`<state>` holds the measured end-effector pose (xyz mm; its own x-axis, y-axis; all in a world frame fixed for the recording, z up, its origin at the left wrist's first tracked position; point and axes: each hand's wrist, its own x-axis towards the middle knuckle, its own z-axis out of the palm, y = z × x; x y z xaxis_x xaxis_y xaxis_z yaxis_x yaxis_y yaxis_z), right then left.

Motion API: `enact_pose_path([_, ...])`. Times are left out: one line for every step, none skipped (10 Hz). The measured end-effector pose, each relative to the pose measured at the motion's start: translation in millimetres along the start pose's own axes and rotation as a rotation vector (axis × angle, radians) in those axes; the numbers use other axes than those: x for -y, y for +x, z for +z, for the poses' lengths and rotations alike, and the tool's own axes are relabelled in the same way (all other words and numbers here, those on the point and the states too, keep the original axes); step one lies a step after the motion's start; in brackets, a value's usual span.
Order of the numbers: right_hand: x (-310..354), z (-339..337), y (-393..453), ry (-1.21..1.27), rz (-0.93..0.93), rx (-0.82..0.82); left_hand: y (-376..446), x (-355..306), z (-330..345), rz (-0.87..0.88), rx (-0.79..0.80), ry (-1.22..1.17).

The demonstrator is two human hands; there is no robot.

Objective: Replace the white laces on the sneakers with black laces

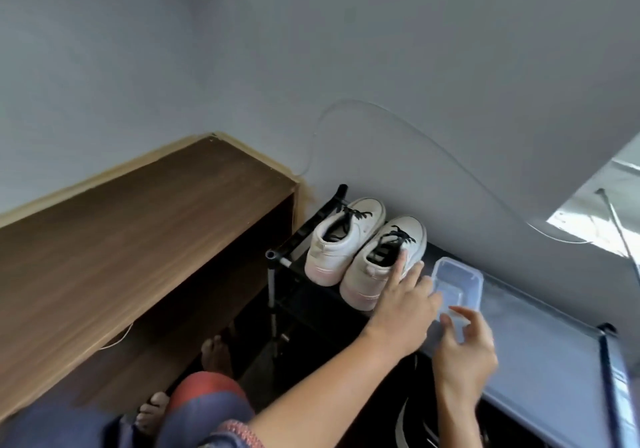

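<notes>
Two white sneakers stand side by side on the top tier of a black shoe rack (277, 257), heels toward me. Both the left sneaker (337, 243) and the right sneaker (374, 274) carry black laces (398, 234). My left hand (401, 305) reaches in with straight fingers, and its fingertips touch the right sneaker's collar and side. My right hand (464, 354) is beside it, thumb and fingers curled round the near end of a clear plastic container (460, 278) that sits just right of the sneakers. No white laces are visible.
A brown wooden bench (138, 240) runs along the wall at the left, close to the rack. A thin white cable (450, 150) loops over the grey wall. The rack's top continues right under a pale cover (540, 343). My bare feet (216, 354) are below.
</notes>
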<state>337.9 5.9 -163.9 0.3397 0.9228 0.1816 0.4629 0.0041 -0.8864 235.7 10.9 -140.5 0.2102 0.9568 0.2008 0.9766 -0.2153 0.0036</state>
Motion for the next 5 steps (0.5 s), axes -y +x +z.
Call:
enact_pose_path([-10.2,3.5,-0.3,-0.023,0.024,0.06,-4.6,-3.1,0.9,-0.021,0.099,0.143])
enact_pose_path([-3.4,-0.7,-4.3,-0.048,0.041,0.068,-9.6,1.6,0.1,0.011,0.077,0.149])
enact_pose_path([13.6,-7.2,-11.3,-0.033,-0.025,0.031,-16.8,10.9,-3.6,0.025,-0.077,0.026])
enact_pose_path([32.2,-9.2,-21.2,-0.011,-0.123,0.004,-31.1,24.0,-20.1,0.001,-0.223,-0.144])
enact_pose_path([50.5,-4.3,-31.8,0.063,-0.237,-0.06,-45.3,43.0,-27.5,-0.069,-0.378,-0.159])
